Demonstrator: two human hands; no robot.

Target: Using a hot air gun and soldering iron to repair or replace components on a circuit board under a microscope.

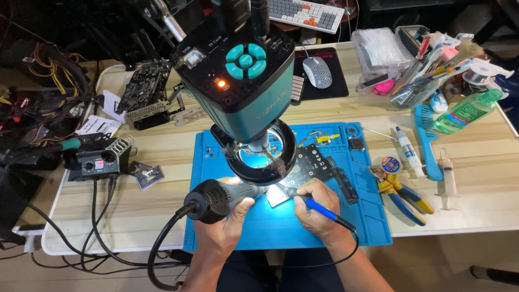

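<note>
My left hand (226, 220) grips a black hot-air handle (219, 199), its nozzle pointing right under the lit ring light of a teal microscope camera (238, 75). My right hand (315, 208) holds a blue-handled soldering iron (320, 210), tip aimed at a dark circuit board (316, 165) on the blue work mat (324, 227). A bright metal shield (279, 194) on the board sits between both hands. The tool tips are hidden by the ring light and my fingers.
A soldering station (97, 162) stands at the left with cables running off the table edge. Blue-yellow pliers (403, 194), a solder wick spool (390, 164), syringes (447, 181), a blue brush (426, 140) and a green bottle (467, 111) lie right. Mouse (317, 70) and keyboard (305, 12) sit behind.
</note>
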